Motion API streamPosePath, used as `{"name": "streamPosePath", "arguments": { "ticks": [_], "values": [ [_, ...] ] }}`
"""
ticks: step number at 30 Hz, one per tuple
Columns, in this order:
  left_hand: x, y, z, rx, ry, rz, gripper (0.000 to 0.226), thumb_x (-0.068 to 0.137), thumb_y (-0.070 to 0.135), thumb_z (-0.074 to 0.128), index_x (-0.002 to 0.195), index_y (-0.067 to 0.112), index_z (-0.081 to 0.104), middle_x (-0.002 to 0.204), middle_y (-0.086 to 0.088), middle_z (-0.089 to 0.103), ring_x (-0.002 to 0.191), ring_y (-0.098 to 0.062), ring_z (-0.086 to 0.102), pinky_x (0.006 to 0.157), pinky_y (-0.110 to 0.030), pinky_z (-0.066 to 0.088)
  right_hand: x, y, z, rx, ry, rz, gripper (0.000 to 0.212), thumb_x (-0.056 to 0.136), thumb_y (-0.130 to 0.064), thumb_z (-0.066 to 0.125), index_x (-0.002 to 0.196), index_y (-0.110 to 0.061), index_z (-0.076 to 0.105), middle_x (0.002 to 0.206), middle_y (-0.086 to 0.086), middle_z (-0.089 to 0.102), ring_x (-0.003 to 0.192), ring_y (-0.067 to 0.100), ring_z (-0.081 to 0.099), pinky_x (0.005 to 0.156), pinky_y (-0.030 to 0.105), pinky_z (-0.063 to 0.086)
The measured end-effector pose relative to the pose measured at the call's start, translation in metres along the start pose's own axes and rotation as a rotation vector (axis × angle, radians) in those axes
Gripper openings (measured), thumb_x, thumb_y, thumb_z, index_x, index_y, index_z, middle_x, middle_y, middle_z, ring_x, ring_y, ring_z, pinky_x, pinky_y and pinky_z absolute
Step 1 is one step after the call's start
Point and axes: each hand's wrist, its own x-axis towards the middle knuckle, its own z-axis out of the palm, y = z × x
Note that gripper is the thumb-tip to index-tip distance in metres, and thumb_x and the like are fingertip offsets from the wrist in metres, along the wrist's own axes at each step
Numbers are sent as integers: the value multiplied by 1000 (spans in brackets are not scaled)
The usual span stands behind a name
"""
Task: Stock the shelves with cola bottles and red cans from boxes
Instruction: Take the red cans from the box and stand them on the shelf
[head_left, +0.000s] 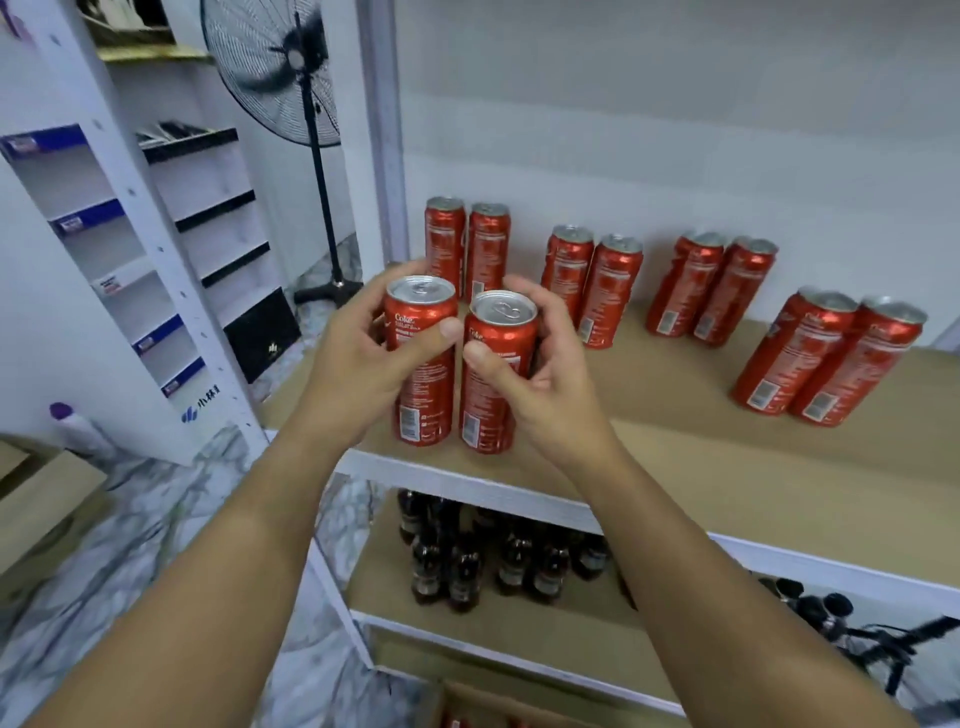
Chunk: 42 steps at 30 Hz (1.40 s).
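Note:
My left hand (358, 358) grips a tall red can (422, 364), and my right hand (540, 374) grips a second red can (496, 374) right beside it. Both cans stand upright at the front left of the brown shelf board (727, 467), their bases at or just above the board. Further back on the same board stand several more red cans in pairs (467, 244), (592, 286), (711, 286), (831, 358). Cola bottles (483, 561) stand in a group on the shelf below.
A white shelf upright (382, 130) rises just left of the cans. A black standing fan (291, 67) is behind it. Another white rack with blue labels (104, 260) stands at the left. An open cardboard box (467, 712) lies at the bottom. Black gear (857, 639) sits at the lower right.

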Motion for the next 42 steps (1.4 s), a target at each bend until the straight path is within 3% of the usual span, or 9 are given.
{"name": "streamPosePath", "arguments": {
  "ticks": [5, 11, 16, 20, 26, 32, 39, 42],
  "values": [
    [52, -40, -21, -95, 0, -81, 64, 82, 17, 79, 141, 12, 56, 125, 2, 72, 119, -11, 67, 94, -25, 55, 54, 24, 15, -19, 60, 39, 61, 85, 2, 76, 138, -8, 48, 123, 0, 66, 111, 4, 67, 90, 20, 53],
    [100, -78, -33, -171, 16, -176, 49, 93, 4, 71, 138, 18, 58, 123, 1, 73, 117, -14, 68, 97, -32, 55, 105, 50, 28, -25, 133, 52, 62, 81, 1, 80, 136, -7, 51, 125, 5, 66, 108, 2, 67, 89, 19, 53],
    [124, -83, -35, -202, 32, -212, 42, 93, 0, 67, 130, 18, 60, 109, 4, 74, 99, -10, 73, 81, -24, 58, 133, 68, 30, 48, 139, 88, 59, 83, 7, 75, 136, -5, 52, 121, 5, 68, 110, 13, 68, 94, 32, 56],
    [138, -85, -34, -187, 75, -221, 37, 93, -2, 65, 121, 21, 62, 94, 13, 76, 86, -5, 73, 72, -23, 58, 150, 75, 33, 72, 173, 80, 61, 77, -5, 79, 133, -9, 55, 127, 13, 67, 117, 25, 66, 101, 43, 54],
    [144, -89, -31, -142, 90, -214, 32, 93, -2, 59, 111, 25, 64, 85, 16, 75, 80, -4, 72, 66, -22, 57, 158, 81, 37, 85, 179, 80, 53, 79, -4, 77, 126, -18, 60, 126, 9, 68, 117, 25, 66, 101, 45, 54],
    [147, -93, -29, -141, 96, -184, 31, 92, 1, 59, 113, 23, 64, 95, 5, 74, 88, -13, 71, 73, -31, 59, 156, 80, 37, 88, 119, 89, 47, 88, -1, 71, 126, -25, 60, 121, -5, 69, 114, 15, 68, 93, 31, 55],
    [146, -90, -28, -145, 119, -207, 34, 93, 2, 59, 123, 16, 63, 98, 6, 74, 87, -10, 72, 69, -25, 57, 153, 79, 39, 71, 94, 94, 44, 92, -7, 69, 125, -34, 59, 123, -8, 68, 115, 12, 66, 98, 33, 53],
    [147, -88, -29, -146, 122, -225, 37, 93, 2, 59, 127, 15, 62, 105, 1, 72, 89, -11, 71, 70, -25, 57, 152, 81, 41, 45, 95, 112, 50, 91, -15, 71, 135, -32, 53, 130, -5, 65, 119, 13, 64, 103, 41, 52]
  ]
}}
